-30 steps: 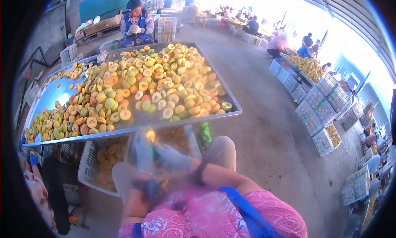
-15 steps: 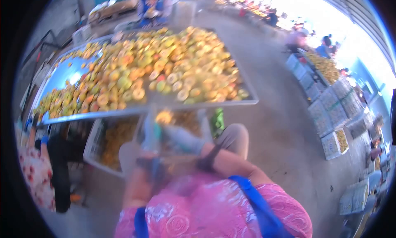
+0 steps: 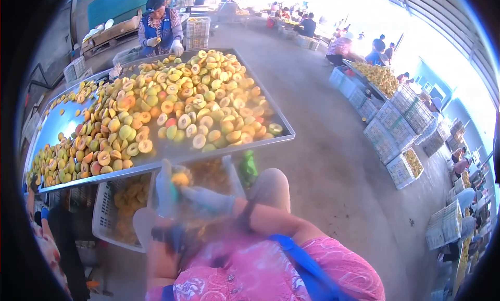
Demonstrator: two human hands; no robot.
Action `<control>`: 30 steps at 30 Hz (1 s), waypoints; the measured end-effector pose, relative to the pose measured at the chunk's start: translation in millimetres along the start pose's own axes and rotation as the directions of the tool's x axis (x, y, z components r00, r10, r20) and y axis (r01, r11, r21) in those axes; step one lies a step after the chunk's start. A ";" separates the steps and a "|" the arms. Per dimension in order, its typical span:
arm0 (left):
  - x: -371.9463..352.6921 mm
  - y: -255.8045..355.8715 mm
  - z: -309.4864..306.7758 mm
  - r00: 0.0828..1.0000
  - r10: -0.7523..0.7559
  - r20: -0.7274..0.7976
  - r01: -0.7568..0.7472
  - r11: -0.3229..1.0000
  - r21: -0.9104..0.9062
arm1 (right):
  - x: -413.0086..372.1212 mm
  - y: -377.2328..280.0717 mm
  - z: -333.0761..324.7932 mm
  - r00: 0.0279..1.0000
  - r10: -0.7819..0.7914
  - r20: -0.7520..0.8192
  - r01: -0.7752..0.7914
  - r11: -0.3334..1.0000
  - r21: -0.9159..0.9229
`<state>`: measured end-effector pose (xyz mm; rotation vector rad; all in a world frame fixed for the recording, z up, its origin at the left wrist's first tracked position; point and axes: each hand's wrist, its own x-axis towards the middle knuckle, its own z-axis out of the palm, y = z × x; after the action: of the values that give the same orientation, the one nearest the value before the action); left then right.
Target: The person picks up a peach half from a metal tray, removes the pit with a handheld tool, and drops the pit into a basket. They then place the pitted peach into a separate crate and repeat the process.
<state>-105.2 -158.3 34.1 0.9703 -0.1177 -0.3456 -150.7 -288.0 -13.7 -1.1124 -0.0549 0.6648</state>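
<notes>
The pale-gloved left hand (image 3: 166,191) holds a rounded yellow-orange fruit (image 3: 181,179) near the silver metal worktop (image 3: 174,150); the pale-gloved right hand's (image 3: 211,201) grip is too blurred to tell.

a fruit piece (image 3: 181,179) sits between left hand (image 3: 166,190) and right hand (image 3: 209,200), both gloved, grip blurred; metal tabletop (image 3: 61,125) just beyond bears heaped halved fruit (image 3: 182,119).

The only view comes from the person's head, facing forward and tilted down over the pink shirt (image 3: 245,275). Wide and rounded, dark at its corners, it sits close to the near edge of the bench (image 3: 54,125), with the gloved fingers (image 3: 165,183) showing just below that edge; past the bench's right edge it looks far across the floor (image 3: 333,186).
</notes>
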 end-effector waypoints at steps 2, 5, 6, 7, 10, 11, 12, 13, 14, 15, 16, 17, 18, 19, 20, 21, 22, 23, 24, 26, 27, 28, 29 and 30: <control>-4.9 5.4 11.3 0.994 -0.014 -0.109 0.017 1.000 0.027 | -0.8 1.7 -1.6 0.991 0.059 0.124 -0.073 0.991 0.111; 3.8 5.8 -1.1 0.989 -0.135 0.065 0.142 0.983 -0.120 | -1.9 -1.1 -2.0 0.991 0.062 0.123 -0.077 0.989 0.125; 4.5 1.1 0.4 0.987 -0.138 0.076 0.147 0.982 -0.117 | -1.9 -3.2 -0.9 0.990 0.065 0.126 -0.081 0.988 0.128; 2.2 -1.0 7.0 0.997 -0.042 -0.057 0.040 0.998 -0.043 | -2.5 -3.2 6.9 1.000 -0.005 0.021 0.003 0.996 0.088; -3.5 -2.1 13.9 0.973 0.160 -0.167 -0.129 0.975 0.180 | 18.9 16.0 -10.1 0.999 -0.032 -0.029 0.031 0.999 -0.038; -4.3 -1.7 14.0 0.978 0.140 -0.152 -0.113 0.978 0.177 | 11.2 10.8 -7.1 0.997 0.013 -0.073 -0.019 0.997 -0.079; -5.6 -1.0 14.5 0.983 0.119 -0.139 -0.095 0.980 0.173 | 14.7 15.7 -14.0 0.997 0.011 -0.077 -0.017 0.997 -0.078; -9.3 3.3 17.2 0.984 0.117 -0.137 -0.093 0.981 0.173 | 17.6 18.4 -20.1 0.998 0.059 0.000 -0.059 0.997 0.052; -14.9 9.3 20.8 0.994 0.071 -0.078 -0.057 0.983 0.176 | 19.9 22.3 -25.3 0.992 0.097 0.082 -0.110 0.978 0.176; -17.3 12.6 23.2 1.000 0.025 -0.018 -0.021 0.983 0.183 | 20.5 29.1 -28.0 0.992 0.094 0.080 -0.107 0.978 0.178; -14.7 10.4 19.7 1.000 0.024 -0.013 -0.021 0.983 0.184 | 11.6 24.1 -18.2 0.995 0.055 0.078 -0.063 0.993 0.104; -10.7 6.4 11.4 0.997 0.052 0.055 -0.067 0.945 0.322 | 6.1 20.8 -13.0 0.997 0.016 0.079 -0.018 0.999 0.030; -8.4 4.0 5.2 0.990 0.069 0.125 -0.119 0.886 0.448 | 9.3 26.1 -21.1 0.997 0.012 0.075 -0.015 0.999 0.031; -8.4 4.0 3.1 0.989 0.067 0.129 -0.119 0.886 0.448 | 16.5 35.8 -34.0 0.937 0.038 0.348 -0.146 0.946 0.288; -8.7 4.2 1.8 0.989 0.048 0.140 -0.107 0.884 0.455 | 22.4 41.6 -38.1 0.807 -0.018 0.591 -0.330 0.816 0.475; -8.4 4.1 -0.1 0.988 0.027 0.150 -0.094 0.882 0.462 | 32.0 50.0 -36.5 0.825 0.090 0.558 -0.469 0.659 0.588; -5.7 3.4 -4.5 0.988 0.023 0.151 -0.091 0.882 0.462 | 21.9 42.6 -25.6 0.827 0.088 0.556 -0.467 0.658 0.591; -2.2 2.1 -10.4 0.979 0.030 0.204 -0.113 0.904 0.413 | 2.2 24.9 -4.1 0.854 0.100 0.511 -0.416 0.721 0.554; -2.0 0.4 -14.5 0.967 0.036 0.253 -0.129 0.923 0.363 | -10.9 12.8 6.1 0.879 0.108 0.465 -0.367 0.776 0.513; -1.3 -4.0 -10.6 0.969 -0.064 0.240 0.022 0.985 0.171 | -9.7 15.2 2.3 0.866 0.002 0.500 -0.301 0.802 0.517; 7.3 -12.1 -21.7 0.958 -0.116 0.261 0.093 0.991 0.099 | -8.7 14.9 0.6 0.805 0.030 0.592 -0.451 0.680 0.579; 21.5 -25.8 -40.0 0.877 -0.205 0.436 0.322 0.922 -0.214 | -22.2 0.2 5.6 0.743 0.044 0.668 -0.590 0.514 0.622; 22.6 -30.2 -35.6 0.848 -0.159 0.506 0.358 0.875 -0.325 | -25.4 -2.6 6.7 0.889 0.079 0.452 -0.377 0.687 0.621; 21.7 -29.1 -35.3 0.922 -0.194 0.334 0.276 0.936 -0.219 | -18.9 -3.1 -0.7 0.896 0.135 0.422 -0.377 0.733 0.566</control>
<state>-82.8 -152.9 -11.0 0.6614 -0.2334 -0.7198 -164.3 -299.3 -6.1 -0.3206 0.0227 1.0430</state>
